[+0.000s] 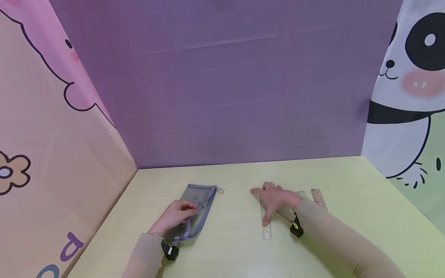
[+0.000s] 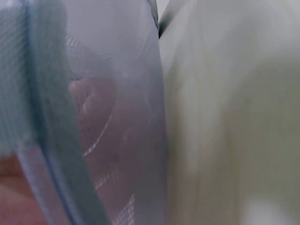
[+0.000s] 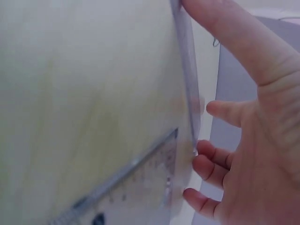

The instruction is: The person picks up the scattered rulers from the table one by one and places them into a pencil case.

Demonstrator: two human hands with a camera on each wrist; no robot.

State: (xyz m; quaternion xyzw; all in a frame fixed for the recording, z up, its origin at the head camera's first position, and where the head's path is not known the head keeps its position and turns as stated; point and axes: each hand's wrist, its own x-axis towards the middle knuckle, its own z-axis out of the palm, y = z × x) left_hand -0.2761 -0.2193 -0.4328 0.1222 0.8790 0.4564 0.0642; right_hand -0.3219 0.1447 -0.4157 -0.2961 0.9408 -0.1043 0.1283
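On the left of the table lies a see-through zip pouch (image 1: 192,193) with grey-purple trim, its opening edge lifted. My left hand (image 1: 174,216) pinches that edge between thumb and fingers. In the left wrist view the clear film (image 2: 136,108) and a cloth trim (image 2: 51,84) fill the left half, with part of the hand behind them. Right of the pouch, my right hand (image 1: 274,199) reaches over a clear ruler (image 1: 267,233), fingers spread, thumb at its near part. Beside that ruler a clear set square (image 3: 150,178) lies partly under the hand and wrist.
A pinkish strip with holes (image 1: 318,197) lies beyond the right forearm, partly covered by the sleeve. A small ring (image 1: 220,190) hangs at the pouch's far corner. Purple cloth (image 1: 243,96) stands behind the table (image 1: 229,255), with printed cloth walls at both sides.
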